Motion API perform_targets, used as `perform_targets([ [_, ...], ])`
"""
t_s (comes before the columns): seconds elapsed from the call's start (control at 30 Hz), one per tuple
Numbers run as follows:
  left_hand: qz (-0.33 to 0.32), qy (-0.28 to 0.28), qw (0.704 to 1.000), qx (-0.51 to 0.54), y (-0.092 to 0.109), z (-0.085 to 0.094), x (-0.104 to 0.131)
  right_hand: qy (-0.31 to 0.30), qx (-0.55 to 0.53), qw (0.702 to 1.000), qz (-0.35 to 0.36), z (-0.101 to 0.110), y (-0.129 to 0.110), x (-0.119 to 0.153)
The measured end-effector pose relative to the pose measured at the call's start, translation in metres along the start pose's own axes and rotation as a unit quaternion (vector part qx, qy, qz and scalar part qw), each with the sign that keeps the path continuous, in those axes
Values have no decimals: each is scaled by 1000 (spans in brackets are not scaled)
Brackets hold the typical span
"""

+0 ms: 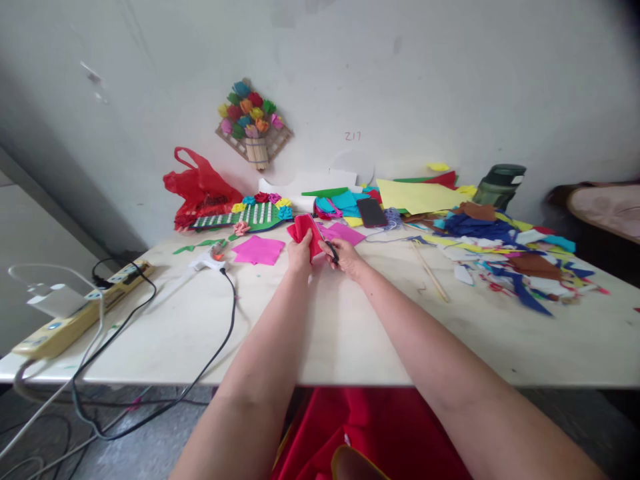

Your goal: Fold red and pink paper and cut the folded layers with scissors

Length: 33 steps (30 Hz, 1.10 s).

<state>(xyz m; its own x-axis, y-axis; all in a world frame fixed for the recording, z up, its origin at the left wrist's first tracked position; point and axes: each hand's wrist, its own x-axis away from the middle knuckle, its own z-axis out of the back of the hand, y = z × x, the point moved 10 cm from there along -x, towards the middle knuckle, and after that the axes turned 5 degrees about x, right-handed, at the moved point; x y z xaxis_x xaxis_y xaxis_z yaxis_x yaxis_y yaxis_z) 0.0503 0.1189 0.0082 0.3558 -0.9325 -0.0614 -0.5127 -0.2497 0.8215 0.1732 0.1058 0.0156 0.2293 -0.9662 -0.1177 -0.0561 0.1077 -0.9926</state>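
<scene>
While a white glue gun (204,262) lies left and crumpled, multicoloured scraps (520,260) heap right, the left hand (299,254) pinches folded red material (315,239) over the table (350,327); the right hand (349,261) grips black-handled scissors (332,252) at its edge; 2 flat pink sheets (259,251) lie near.

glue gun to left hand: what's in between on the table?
A pink sheet lies on the table between the glue gun and the left hand, which holds red material; the head view shows it.
</scene>
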Motion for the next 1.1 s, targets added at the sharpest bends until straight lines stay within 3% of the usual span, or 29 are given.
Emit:
perform_targets([
  [0.33,-1,1,1000,-10,2,0,2,-10,0,1000,-12,-3,-4,6],
  [0.47,1,-28,1000,1,1,-5,2,-23,0,999,-25,-3,-5,10],
  [1.1,10,-70,997,2,-3,-14,5,-24,-6,1000,10,3,-6,3],
])
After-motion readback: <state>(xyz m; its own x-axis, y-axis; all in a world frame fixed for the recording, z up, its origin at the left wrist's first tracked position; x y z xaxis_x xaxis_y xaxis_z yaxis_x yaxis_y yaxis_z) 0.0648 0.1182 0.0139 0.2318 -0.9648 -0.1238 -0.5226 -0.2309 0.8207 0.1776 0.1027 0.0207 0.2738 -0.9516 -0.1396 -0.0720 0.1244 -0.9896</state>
